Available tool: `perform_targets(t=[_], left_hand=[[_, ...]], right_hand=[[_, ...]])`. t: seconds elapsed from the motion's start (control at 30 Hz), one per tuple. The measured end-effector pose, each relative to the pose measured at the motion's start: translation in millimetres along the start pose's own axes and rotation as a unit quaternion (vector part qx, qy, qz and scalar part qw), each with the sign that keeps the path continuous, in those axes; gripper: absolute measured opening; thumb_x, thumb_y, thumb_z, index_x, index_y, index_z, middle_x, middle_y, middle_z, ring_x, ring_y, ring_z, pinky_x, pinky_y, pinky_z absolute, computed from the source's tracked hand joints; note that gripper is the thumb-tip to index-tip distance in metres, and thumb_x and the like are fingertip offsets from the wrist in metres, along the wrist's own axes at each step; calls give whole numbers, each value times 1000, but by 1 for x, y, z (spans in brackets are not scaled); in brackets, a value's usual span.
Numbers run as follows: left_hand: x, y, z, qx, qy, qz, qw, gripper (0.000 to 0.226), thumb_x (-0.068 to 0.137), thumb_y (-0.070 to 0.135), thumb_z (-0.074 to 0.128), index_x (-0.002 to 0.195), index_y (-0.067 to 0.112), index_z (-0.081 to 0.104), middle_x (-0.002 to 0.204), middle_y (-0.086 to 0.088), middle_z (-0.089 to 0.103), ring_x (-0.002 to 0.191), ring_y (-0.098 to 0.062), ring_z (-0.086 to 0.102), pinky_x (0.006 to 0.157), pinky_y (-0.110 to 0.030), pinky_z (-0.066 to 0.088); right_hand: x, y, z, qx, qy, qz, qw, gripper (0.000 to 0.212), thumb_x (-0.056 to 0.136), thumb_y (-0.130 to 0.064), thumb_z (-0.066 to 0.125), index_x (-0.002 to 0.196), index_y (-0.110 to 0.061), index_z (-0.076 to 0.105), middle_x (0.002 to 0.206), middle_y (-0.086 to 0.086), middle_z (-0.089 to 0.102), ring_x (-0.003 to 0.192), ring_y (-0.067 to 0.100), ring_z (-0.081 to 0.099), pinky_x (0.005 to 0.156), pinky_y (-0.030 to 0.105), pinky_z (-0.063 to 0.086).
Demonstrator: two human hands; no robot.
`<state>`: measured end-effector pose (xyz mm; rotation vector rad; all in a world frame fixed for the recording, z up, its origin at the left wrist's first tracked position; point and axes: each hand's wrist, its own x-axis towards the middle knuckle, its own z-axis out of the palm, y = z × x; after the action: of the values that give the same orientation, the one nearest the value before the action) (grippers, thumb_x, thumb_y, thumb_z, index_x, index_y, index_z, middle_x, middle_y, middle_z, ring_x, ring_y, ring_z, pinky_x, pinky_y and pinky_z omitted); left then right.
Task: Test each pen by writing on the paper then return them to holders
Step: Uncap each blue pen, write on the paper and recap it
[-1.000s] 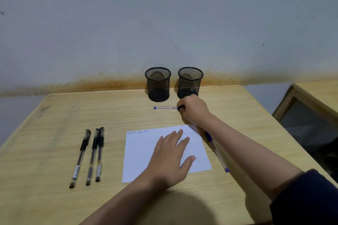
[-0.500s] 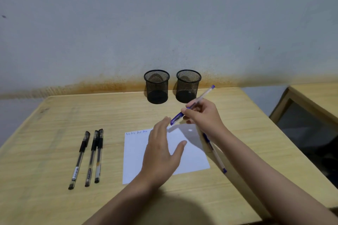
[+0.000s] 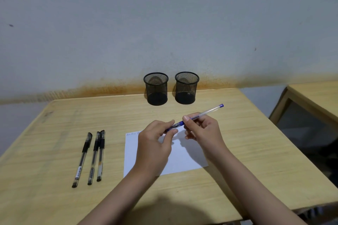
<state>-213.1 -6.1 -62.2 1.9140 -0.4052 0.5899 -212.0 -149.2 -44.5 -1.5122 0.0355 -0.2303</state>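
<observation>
A clear-barrelled blue pen with a blue cap is held in the air above the far edge of the white sheet of paper, which lies on the pale wooden worktop. The barrel is pinched by the fingers of the right hand, while the capped end is gripped by the fingers of the left hand; uncapping is judged to be the step in hand. A few short blue marks are seen at the paper's far left corner, so some testing appears done. Three black-capped clear pens lie to the left of the paper, apparently untested. Beyond the paper, two black wire-mesh holders stand empty, so every return is judged outstanding.
</observation>
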Motion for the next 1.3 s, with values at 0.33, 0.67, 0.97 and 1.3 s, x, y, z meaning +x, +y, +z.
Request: perform_targets(t=[0.33,0.67,0.97,1.3], left_hand=[[8,10,-22,45,-22,69,996,10,78,14,66,83,9,73,66,-2,64,64,-12,57,58,-30,46],[-5,16,-62,63,9,76,995,5,77,13,67,78,11,72,64,5,62,63,-5,57,61,-8,40],[49,-38,-83,93,42,-150,983,14,80,11,70,93,12,74,79,3,70,65,-3,61,58,-1,41],[83,-76,-76,250,-102,-269,924,9,75,24,75,71,31,70,81,11,67,90,-17,55,89,-37,38]], right_hand=[[12,-2,14,106,-42,57,992,19,90,-12,60,74,-3,60,54,3,52,46,12,49,51,23,47],[51,-1,28,289,89,170,938,20,95,-6,51,75,-9,51,62,3,41,34,3,37,38,17,35],[47,-9,34,97,39,71,992,22,94,-16,57,73,-8,57,57,3,46,45,8,44,48,22,46],[36,5,27,52,33,70,996,21,91,-19,61,75,-7,61,57,4,50,47,12,48,56,28,49]])
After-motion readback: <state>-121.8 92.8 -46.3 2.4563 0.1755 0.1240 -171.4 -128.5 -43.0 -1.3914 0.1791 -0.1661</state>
